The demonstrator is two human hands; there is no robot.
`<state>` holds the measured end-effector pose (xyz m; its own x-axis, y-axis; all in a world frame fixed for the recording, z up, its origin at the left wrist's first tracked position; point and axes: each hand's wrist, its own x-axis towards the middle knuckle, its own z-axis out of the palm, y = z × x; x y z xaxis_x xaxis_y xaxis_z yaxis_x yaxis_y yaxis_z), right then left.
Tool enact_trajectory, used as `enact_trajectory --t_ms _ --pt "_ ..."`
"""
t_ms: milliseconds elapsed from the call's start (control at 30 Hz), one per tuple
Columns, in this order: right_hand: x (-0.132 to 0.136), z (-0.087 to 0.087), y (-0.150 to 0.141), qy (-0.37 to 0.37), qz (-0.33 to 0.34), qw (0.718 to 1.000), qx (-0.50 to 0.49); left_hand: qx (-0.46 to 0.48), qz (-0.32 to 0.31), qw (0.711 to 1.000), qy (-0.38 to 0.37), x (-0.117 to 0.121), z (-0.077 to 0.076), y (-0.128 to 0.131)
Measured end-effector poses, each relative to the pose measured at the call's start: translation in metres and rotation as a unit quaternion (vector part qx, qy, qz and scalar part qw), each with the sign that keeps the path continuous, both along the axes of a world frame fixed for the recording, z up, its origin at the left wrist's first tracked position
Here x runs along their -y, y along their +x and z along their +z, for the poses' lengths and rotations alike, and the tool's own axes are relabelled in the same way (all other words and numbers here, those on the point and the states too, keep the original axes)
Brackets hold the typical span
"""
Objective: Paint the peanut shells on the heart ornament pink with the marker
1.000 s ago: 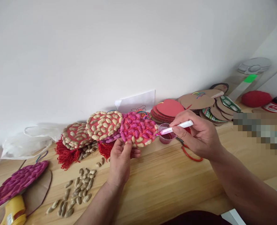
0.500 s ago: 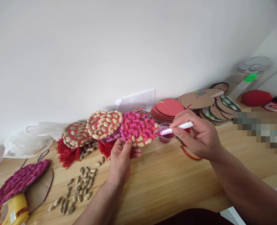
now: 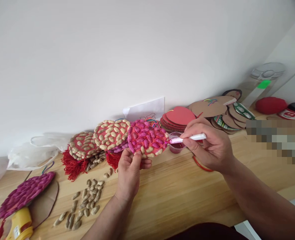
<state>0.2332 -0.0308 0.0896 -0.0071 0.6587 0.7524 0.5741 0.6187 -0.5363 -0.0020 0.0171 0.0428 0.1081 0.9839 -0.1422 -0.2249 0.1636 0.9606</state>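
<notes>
My left hand (image 3: 129,171) grips the lower edge of a round disc covered in peanut shells (image 3: 146,138), most of them painted pink. It holds the disc up above the wooden table (image 3: 177,196). My right hand (image 3: 211,145) is closed on a white brush (image 3: 187,138) whose pink tip touches the disc's right edge. A small clear cup of red paint (image 3: 175,142) stands just behind the brush tip.
Two unpainted peanut discs (image 3: 111,133) with red tassels lie to the left, loose peanuts (image 3: 87,203) in front. A magenta disc (image 3: 24,193) and a yellow glue gun (image 3: 19,225) sit far left. Red and cardboard circles (image 3: 207,111) are stacked at the back right.
The brush tip has gone from the paint cup to the right edge of the disc. The view has shifted slightly; both hands stay in much the same place.
</notes>
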Motion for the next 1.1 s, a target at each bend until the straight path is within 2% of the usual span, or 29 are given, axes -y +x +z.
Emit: enact_trajectory --t_ms 233,433,633,833,1000,1100 --pt "-0.0012 0.0002 0.0024 0.016 -0.043 0.999 0.014 -0.01 0.004 1.0 0.015 -0.0013 -0.0017 -0.0001" --pt "-0.0001 -0.0005 0.0044 -0.034 0.008 0.997 -0.071 0.026 -0.006 1.0 -0.011 -0.0024 -0.0013 -0.0006" --pt "-0.0019 -0.0003 0.0068 -0.06 -0.022 0.991 -0.114 0.045 -0.023 0.998 -0.024 -0.0008 0.001 -0.0009" --pt "-0.0013 0.0004 0.0058 -0.062 0.011 0.991 -0.119 0.05 -0.017 0.998 -0.022 -0.0001 -0.0003 -0.0015" --pt "-0.004 -0.0041 0.0084 -0.063 -0.017 0.992 -0.11 0.054 -0.021 0.998 -0.03 -0.0012 0.0002 -0.0009" --pt "-0.0044 -0.0032 0.0086 -0.052 -0.009 0.991 -0.122 0.055 -0.023 0.998 -0.033 -0.0013 0.0012 -0.0008"
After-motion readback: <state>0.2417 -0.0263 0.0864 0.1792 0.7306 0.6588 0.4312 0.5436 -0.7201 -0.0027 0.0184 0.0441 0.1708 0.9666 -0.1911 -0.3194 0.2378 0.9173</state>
